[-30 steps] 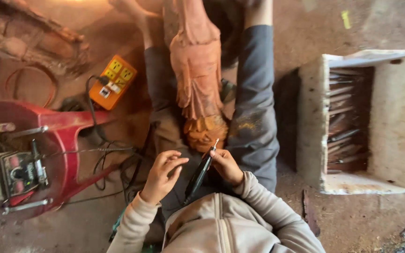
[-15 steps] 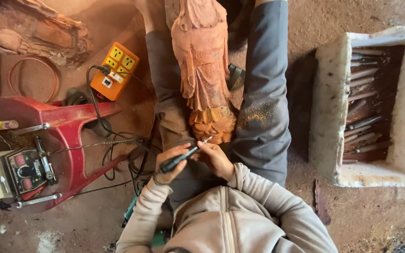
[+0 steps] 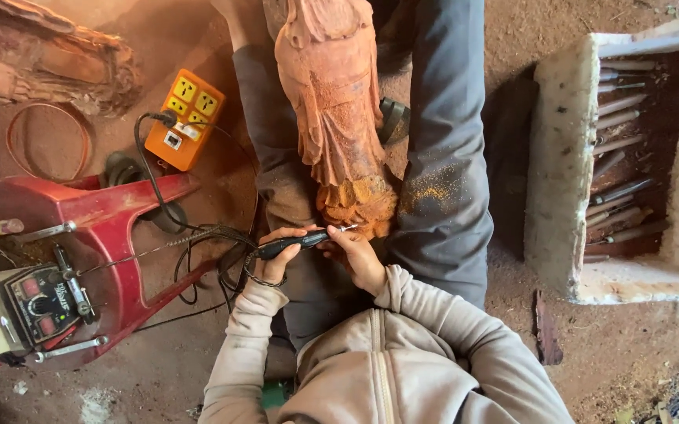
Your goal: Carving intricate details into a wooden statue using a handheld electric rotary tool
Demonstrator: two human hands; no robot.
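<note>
Left hand (image 3: 276, 259) fingers closed round the black rotary handpiece (image 3: 296, 243); right hand (image 3: 355, 255) fingertips pinch near its bit, at the near end of the carved wooden figure (image 3: 331, 118). Figure lies across the lap between the legs, reddish, finely draped, dusty. Risk, as I judge: bit skids and gouges detail or nicks fingers; trailing cable (image 3: 190, 235) could snag. Chisel box (image 3: 622, 157) right.

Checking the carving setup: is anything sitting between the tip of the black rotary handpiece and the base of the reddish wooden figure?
Nothing visible does. The left hand and right hand hold the black rotary handpiece, its tip right at the reddish carved wooden figure.
</note>
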